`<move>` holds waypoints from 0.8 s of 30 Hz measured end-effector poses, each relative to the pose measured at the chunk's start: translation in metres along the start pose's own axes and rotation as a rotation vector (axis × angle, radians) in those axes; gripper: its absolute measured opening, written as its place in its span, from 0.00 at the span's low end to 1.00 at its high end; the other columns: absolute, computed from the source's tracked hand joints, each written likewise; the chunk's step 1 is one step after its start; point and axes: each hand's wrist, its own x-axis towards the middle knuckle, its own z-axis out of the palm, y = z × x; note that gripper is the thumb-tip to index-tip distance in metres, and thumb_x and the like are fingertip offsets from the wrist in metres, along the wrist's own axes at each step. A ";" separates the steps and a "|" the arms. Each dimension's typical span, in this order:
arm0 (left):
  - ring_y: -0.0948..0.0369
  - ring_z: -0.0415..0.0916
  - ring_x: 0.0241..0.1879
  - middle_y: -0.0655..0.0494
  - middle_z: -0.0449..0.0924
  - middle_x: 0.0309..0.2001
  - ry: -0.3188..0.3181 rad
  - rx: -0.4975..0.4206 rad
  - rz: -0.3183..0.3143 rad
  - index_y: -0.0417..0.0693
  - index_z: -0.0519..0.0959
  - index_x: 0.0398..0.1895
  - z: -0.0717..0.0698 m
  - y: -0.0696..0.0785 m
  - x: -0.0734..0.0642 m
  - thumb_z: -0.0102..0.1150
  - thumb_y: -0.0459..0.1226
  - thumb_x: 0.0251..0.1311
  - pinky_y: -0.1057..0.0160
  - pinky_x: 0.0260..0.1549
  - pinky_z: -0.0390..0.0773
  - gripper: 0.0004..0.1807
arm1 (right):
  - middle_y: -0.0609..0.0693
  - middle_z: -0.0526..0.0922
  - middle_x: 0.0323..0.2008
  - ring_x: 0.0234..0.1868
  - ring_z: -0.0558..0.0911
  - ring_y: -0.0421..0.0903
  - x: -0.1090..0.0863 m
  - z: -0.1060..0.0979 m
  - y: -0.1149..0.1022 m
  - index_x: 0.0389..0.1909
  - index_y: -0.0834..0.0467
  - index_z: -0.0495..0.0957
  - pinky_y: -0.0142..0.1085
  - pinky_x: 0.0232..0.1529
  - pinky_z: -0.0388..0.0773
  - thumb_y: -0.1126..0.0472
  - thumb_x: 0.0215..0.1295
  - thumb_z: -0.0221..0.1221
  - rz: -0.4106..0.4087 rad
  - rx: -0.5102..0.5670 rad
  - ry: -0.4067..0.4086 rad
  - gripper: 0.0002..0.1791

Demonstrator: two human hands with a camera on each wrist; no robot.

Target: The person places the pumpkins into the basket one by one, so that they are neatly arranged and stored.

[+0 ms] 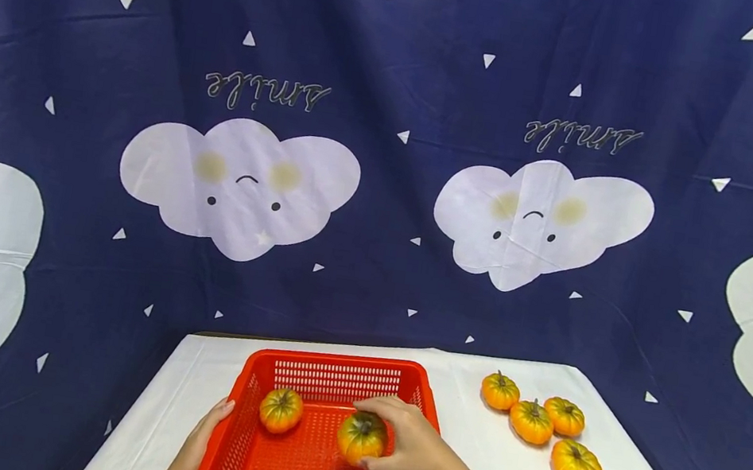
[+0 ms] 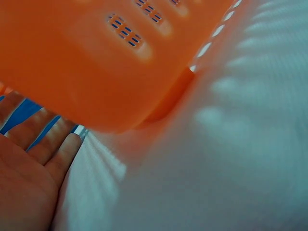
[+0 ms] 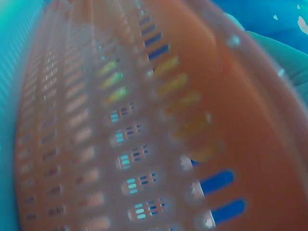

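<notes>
My right hand [image 1: 415, 445] reaches over the right part of a red plastic basket [image 1: 337, 358] and grips a small orange-and-green pumpkin [image 1: 362, 437] between thumb and fingers. Another small pumpkin [image 1: 281, 410] sits inside, at the basket's left. Against the outer left side, my left hand [image 1: 197, 443] rests with its fingertips at the rim. Its fingers stretch out fairly straight beside the basket wall [image 2: 96, 82] in the left wrist view. The slotted wall [image 3: 72, 120] fills most of the right wrist view and hides the right hand; yellow patches show through its slots.
Several small pumpkins lie grouped at the table's right: one at the back [image 1: 500, 391], two close together [image 1: 531, 422], and one nearer the front [image 1: 577, 466]. A white cloth [image 1: 466, 416] covers the table. Behind it hangs a dark blue curtain [image 1: 377, 283] with cloud prints.
</notes>
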 end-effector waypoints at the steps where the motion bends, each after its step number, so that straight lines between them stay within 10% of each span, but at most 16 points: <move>1: 0.47 0.69 0.63 0.39 0.64 0.70 0.005 -0.001 -0.003 0.42 0.37 0.85 0.000 -0.001 -0.001 0.30 0.52 0.85 0.45 0.60 0.73 0.38 | 0.41 0.83 0.57 0.58 0.79 0.42 0.000 0.002 -0.002 0.65 0.50 0.80 0.42 0.60 0.78 0.62 0.48 0.78 -0.009 0.005 -0.006 0.39; 14: 0.43 0.67 0.68 0.34 0.51 0.80 0.164 -0.011 -0.115 0.45 0.44 0.85 0.005 0.001 -0.001 0.41 0.57 0.81 0.42 0.59 0.76 0.42 | 0.42 0.81 0.61 0.62 0.77 0.42 0.005 0.012 -0.012 0.69 0.50 0.78 0.41 0.63 0.75 0.59 0.52 0.77 -0.017 -0.066 -0.069 0.39; 24: 0.45 0.58 0.72 0.36 0.45 0.82 0.201 0.047 -0.079 0.44 0.38 0.86 0.007 0.001 0.000 0.36 0.55 0.82 0.50 0.63 0.71 0.42 | 0.42 0.78 0.64 0.65 0.74 0.42 0.028 0.008 -0.032 0.69 0.50 0.77 0.42 0.65 0.73 0.54 0.58 0.74 -0.013 -0.121 -0.167 0.35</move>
